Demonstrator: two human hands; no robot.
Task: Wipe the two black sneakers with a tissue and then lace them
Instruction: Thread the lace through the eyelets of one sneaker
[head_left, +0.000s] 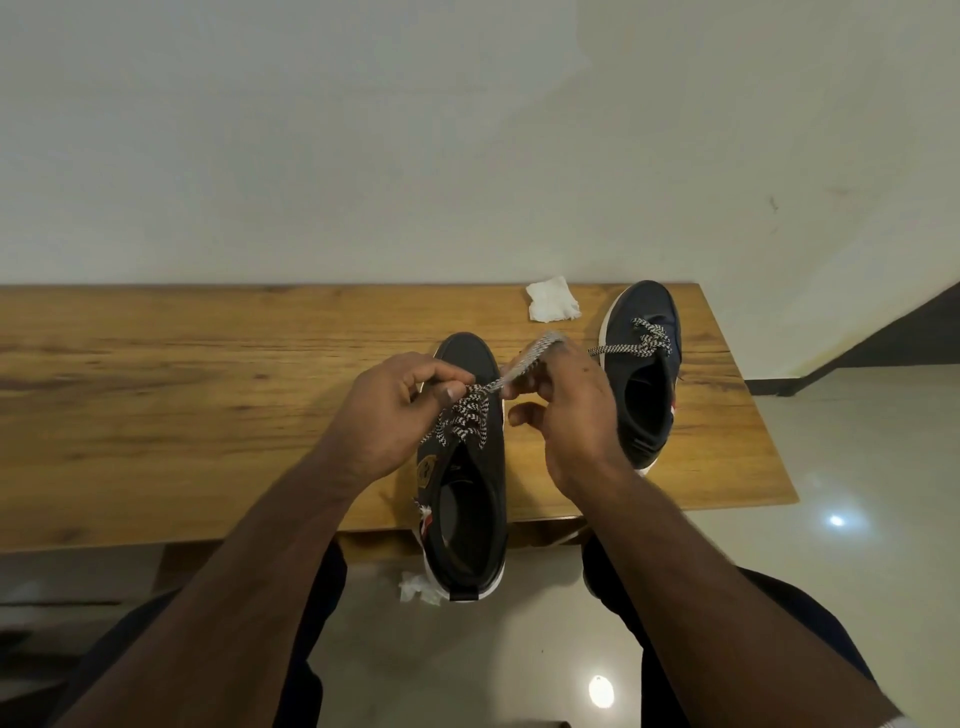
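A black sneaker with a white sole lies on the wooden table, its heel hanging over the front edge. Its black-and-white lace crosses the upper eyelets. My left hand pinches the lace over the tongue. My right hand grips the other lace end, which stretches blurred up to the right. The second black sneaker stands at the right of the table with its lace knotted near the toe. A white tissue lies by the table's back edge.
A crumpled tissue lies on the glossy floor under the near sneaker's heel. The table's right end is close beside the second sneaker. A plain wall rises behind the table. My knees sit just below the table's front edge.
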